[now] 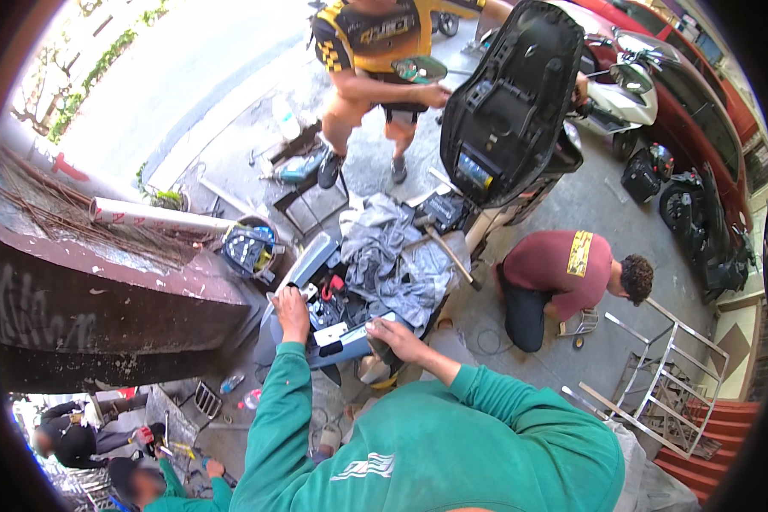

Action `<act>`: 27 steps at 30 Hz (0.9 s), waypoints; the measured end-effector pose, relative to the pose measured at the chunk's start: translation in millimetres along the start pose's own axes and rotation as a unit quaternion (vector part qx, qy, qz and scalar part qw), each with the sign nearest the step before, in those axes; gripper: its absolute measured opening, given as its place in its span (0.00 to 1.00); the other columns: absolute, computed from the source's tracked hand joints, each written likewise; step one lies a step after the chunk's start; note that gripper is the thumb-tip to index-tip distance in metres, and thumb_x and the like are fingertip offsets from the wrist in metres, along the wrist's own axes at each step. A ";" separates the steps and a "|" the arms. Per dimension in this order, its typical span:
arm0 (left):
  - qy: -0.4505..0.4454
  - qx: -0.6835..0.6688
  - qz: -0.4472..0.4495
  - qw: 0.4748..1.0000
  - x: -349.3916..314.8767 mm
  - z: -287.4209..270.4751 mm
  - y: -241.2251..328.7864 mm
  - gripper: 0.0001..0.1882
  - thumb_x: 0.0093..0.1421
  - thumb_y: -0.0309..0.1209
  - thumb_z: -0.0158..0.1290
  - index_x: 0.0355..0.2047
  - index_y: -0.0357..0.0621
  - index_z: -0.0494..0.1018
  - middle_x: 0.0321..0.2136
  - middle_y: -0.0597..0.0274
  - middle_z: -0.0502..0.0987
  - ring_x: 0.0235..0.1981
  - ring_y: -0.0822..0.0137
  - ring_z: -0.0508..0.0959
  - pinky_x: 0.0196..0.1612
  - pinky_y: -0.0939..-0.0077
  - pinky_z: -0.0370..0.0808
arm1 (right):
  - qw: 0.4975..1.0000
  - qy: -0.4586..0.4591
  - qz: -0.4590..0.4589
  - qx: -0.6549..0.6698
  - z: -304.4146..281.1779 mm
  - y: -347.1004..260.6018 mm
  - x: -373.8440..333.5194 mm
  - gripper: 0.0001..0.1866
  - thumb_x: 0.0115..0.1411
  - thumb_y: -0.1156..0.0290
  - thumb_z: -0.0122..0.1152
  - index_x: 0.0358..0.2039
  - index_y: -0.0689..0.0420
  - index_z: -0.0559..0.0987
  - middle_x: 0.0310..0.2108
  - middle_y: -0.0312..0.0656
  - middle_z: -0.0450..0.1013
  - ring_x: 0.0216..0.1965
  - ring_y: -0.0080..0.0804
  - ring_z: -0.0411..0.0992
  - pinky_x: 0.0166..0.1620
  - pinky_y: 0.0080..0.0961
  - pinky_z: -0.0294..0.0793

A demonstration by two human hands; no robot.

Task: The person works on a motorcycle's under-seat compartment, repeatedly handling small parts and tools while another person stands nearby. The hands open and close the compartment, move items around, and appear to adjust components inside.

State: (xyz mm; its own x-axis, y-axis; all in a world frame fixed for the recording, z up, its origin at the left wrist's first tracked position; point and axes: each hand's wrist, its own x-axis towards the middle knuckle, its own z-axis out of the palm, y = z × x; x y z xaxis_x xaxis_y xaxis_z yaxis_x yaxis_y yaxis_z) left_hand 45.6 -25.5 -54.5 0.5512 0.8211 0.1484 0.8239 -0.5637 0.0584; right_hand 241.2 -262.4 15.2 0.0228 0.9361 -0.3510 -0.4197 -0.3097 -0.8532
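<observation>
A scooter's opened front body (333,299) lies before me, with black wiring and a red part (332,287) showing inside. My left hand (292,314) is closed at its left side, next to a grey panel (315,258); what its fingers hold is hidden. My right hand (398,340) is closed on the near edge of a blue-grey panel (350,348), thumb on top and fingers underneath. A white plate-like piece (331,334) lies between my hands. Crumpled grey cloth (392,256) covers the far part of the scooter. Beyond it, the black seat (516,107) is raised.
A hammer (452,256) lies on the cloth's right side. A bucket of parts (252,247) stands at the left by a low wall (111,299). One person (375,51) stands at the seat; another (563,277) crouches at right near a metal rack (678,375). More people work at lower left.
</observation>
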 end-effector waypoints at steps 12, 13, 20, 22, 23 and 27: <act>-0.036 -0.074 0.252 0.964 19.6 -5.0 -33.4 0.05 0.57 0.24 0.53 0.34 0.39 0.76 0.40 0.53 0.74 0.49 0.52 0.73 0.56 0.59 0.69 | 0.999 0.034 -0.019 0.011 11.0 -20.5 -26.8 0.19 0.73 0.50 0.51 0.43 0.55 0.71 0.29 0.37 0.73 0.26 0.25 0.76 0.34 0.24 0.75; -0.052 -0.064 0.263 0.961 21.0 -9.2 -33.0 0.05 0.57 0.24 0.53 0.34 0.39 0.76 0.40 0.53 0.74 0.49 0.52 0.73 0.56 0.59 0.69 | 0.999 0.045 -0.025 -0.003 12.3 -18.9 -25.5 0.23 0.72 0.46 0.50 0.44 0.55 0.70 0.27 0.37 0.72 0.23 0.27 0.75 0.29 0.24 0.74; 0.065 -0.091 0.160 0.981 -26.6 -44.3 12.8 0.13 0.60 0.38 0.60 0.35 0.40 0.76 0.35 0.50 0.77 0.43 0.49 0.76 0.48 0.55 0.71 | 0.994 0.076 -0.047 -0.058 17.6 -10.3 1.9 0.16 0.71 0.56 0.48 0.39 0.56 0.76 0.26 0.37 0.72 0.23 0.25 0.74 0.28 0.25 0.73; -0.036 -0.161 0.100 0.981 -57.7 -46.5 30.9 0.18 0.63 0.44 0.59 0.35 0.38 0.74 0.31 0.49 0.76 0.35 0.45 0.77 0.42 0.52 0.73 | 0.992 0.071 -0.022 -0.102 17.2 -13.2 15.2 0.19 0.69 0.57 0.46 0.38 0.59 0.79 0.29 0.40 0.75 0.29 0.29 0.76 0.34 0.29 0.74; -0.058 -0.124 0.078 0.988 -73.0 -45.3 38.5 0.18 0.62 0.43 0.60 0.32 0.38 0.74 0.31 0.48 0.76 0.37 0.45 0.77 0.42 0.52 0.73 | 0.990 0.064 -0.035 -0.117 19.6 -13.5 21.0 0.18 0.69 0.57 0.46 0.38 0.58 0.79 0.28 0.38 0.74 0.29 0.26 0.74 0.34 0.27 0.73; -0.019 -0.153 0.048 0.987 -95.3 -33.3 46.5 0.15 0.61 0.37 0.60 0.34 0.36 0.73 0.33 0.48 0.76 0.38 0.46 0.76 0.43 0.52 0.73 | 0.978 0.036 -0.103 -0.178 28.1 -10.8 37.2 0.17 0.69 0.59 0.46 0.37 0.57 0.79 0.27 0.34 0.72 0.28 0.21 0.69 0.33 0.24 0.69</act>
State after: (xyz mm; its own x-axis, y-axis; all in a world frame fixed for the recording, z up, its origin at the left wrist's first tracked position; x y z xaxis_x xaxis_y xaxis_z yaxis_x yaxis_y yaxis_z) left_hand 27.0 -133.0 -33.0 0.6347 0.7618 0.1300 0.6927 -0.6353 0.3414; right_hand 221.1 -219.6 22.1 0.1428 0.9747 -0.1723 -0.0570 -0.1657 -0.9845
